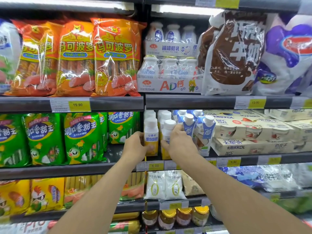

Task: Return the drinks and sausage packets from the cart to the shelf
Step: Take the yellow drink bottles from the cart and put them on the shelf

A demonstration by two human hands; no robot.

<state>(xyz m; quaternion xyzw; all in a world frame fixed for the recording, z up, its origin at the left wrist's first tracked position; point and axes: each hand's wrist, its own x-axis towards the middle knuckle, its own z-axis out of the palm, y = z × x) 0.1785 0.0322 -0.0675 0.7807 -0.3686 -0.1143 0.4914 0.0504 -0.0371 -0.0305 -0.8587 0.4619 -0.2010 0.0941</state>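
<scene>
Yogurt drink bottles, middle shelf [185, 160]
White cap, white-and-yellow body, blue lettering; left hand [135, 146] grasps one bottle [151, 132], right hand [179, 142] grasps its neighbour [167, 128], both upright at shelf front.

Dark grey metal shelf boards [116, 103] are crossing the whole frame, yellow paper price tags [78, 105] are sitting on their edges, and white strip lights [187, 9] are glowing at the top.

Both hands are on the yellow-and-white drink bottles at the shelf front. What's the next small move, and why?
Probably let go and draw both hands back. The left hand grips the left bottle and the right hand grips the right bottle; both bottles appear upright on the shelf, in line with the white-capped row behind them.
</scene>
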